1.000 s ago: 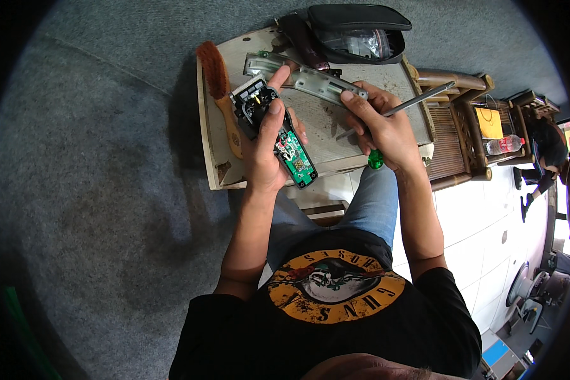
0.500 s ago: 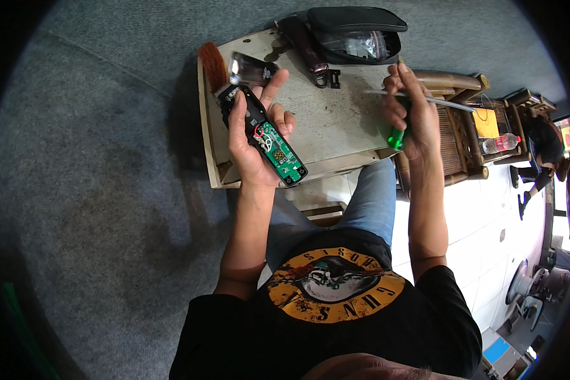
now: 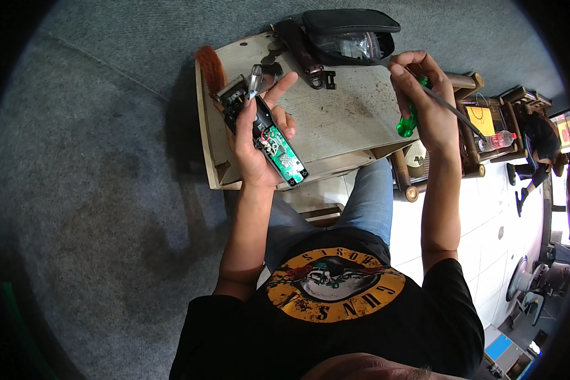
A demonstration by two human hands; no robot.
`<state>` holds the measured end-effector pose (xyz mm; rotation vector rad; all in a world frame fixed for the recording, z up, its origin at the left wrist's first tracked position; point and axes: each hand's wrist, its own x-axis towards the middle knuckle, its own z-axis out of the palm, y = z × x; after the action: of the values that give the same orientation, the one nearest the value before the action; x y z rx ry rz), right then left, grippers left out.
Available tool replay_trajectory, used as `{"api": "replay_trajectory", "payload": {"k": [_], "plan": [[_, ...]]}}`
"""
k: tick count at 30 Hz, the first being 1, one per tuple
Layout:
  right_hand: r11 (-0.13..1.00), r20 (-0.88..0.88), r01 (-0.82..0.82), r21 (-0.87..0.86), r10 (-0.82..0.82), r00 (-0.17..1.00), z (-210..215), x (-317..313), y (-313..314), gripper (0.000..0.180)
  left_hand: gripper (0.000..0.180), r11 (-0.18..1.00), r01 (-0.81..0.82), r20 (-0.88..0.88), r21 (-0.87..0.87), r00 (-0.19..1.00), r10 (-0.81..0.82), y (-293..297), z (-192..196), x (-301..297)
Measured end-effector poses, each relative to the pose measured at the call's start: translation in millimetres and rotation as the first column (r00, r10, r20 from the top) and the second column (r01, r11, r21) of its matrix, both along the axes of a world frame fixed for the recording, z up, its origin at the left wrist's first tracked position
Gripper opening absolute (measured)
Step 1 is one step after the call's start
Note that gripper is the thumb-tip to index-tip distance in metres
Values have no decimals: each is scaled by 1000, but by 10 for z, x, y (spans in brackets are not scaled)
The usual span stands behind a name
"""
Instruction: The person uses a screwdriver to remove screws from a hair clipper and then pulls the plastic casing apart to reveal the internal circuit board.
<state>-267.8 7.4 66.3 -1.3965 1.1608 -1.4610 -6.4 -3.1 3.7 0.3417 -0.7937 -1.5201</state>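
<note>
The fingers of the left hand (image 3: 252, 161) are what I check first: thumb and curled fingers close firmly around a black clipper (image 3: 265, 120), while the index finger stretches out free. The clipper sits above the left part of the desk (image 3: 342, 120), toward its near edge, green circuit board (image 3: 286, 161) exposed. Its long axis slants, the blade end toward the far left corner, the board end toward the near edge. Just beyond the thumb I see a glossy dark shell piece (image 3: 271, 75); I cannot tell whether those fingers grip it.

My right hand (image 3: 436, 113) hangs by the desk's right edge, fingers curled around a green handle (image 3: 406, 126) and a metal rod (image 3: 457, 113); whether these are joined I can't make out. From there the clipper lies leftward and somewhat nearer the near edge, well apart, and the rod points the opposite way.
</note>
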Motion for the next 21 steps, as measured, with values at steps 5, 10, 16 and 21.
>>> {"api": "replay_trajectory", "payload": {"k": [5,10,16,21], "plan": [[935,-674,-21,-355,-240,698,-23,106,-70,20,55,1000,-4,28,3,1000,4,0,14,3],[973,-926,-82,-214,-176,334,-71,153,-56,23,56,1000,-9,8,10,1000,9,1,11,5],[991,-951,-134,3,45,306,-11,155,-86,20,57,1000,-14,23,-6,1000,15,-6,-9,11],[981,-943,-181,-63,1,333,-90,188,-113,17,56,1000,-11,21,-8,1000,11,-9,-16,12]]}}
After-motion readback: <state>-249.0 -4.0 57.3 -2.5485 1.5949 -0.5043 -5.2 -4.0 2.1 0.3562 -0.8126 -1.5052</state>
